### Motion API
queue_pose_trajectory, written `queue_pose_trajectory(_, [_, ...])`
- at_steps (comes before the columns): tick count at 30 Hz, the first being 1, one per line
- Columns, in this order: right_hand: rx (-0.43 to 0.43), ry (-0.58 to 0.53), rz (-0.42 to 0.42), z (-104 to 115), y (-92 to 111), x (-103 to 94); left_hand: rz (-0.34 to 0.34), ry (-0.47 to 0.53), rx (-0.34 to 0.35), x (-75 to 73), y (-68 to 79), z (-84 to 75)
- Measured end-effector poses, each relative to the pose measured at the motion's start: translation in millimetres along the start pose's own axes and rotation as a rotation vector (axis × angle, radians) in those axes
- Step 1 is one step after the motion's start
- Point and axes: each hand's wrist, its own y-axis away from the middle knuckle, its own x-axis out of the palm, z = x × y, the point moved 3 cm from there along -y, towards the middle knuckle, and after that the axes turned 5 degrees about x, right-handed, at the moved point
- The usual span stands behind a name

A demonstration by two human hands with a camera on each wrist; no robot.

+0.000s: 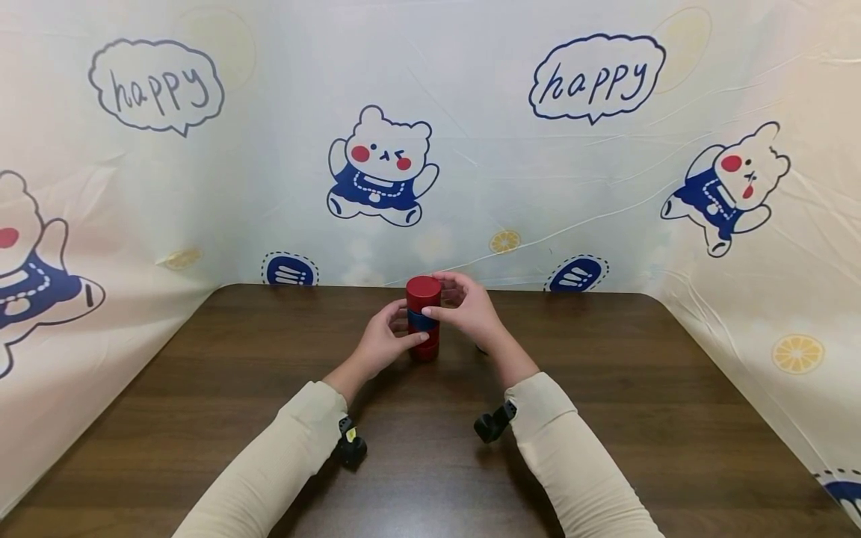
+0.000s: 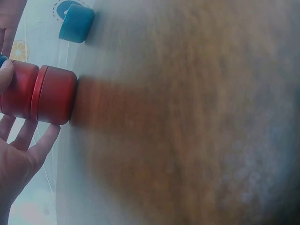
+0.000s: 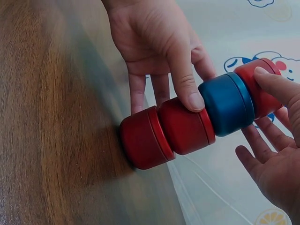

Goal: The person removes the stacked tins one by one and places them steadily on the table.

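A stack of small round lidded tins stands on the table: two red ones at the bottom, a blue tin [image 3: 228,104] above them, and a red tin [image 1: 424,291] on top. My left hand [image 1: 386,340] is around the lower part, its thumb on the second red tin [image 3: 185,126] and fingers behind. The right hand [image 1: 471,306] holds the top red tin between its thumb and fingers, near the blue one. In the left wrist view, the bottom red tin [image 2: 57,94] meets the tabletop.
A separate blue tin [image 2: 76,23] stands on the table beside the stack, mostly hidden behind my right wrist in the head view. The brown wooden table [image 1: 269,344] ends at a printed cloth backdrop [image 1: 484,164] close behind the stack.
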Motion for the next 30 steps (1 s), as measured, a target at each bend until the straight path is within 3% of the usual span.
queue_pose_trajectory(18, [-0.006,-0.059,-0.019,-4.2,4.8,-7.3,0.005,-0.018,0.0,0.9,0.4,0.0])
queue_pose_trajectory(26, [-0.013,-0.138,-0.028,-5.2,8.6,-9.9,0.003,-0.019,0.02,0.4,0.9,0.5])
queue_pose_trajectory(30, [-0.009,-0.161,-0.016,11.1,19.2,-13.7,0.005,-0.016,0.027,0.1,0.8,0.5])
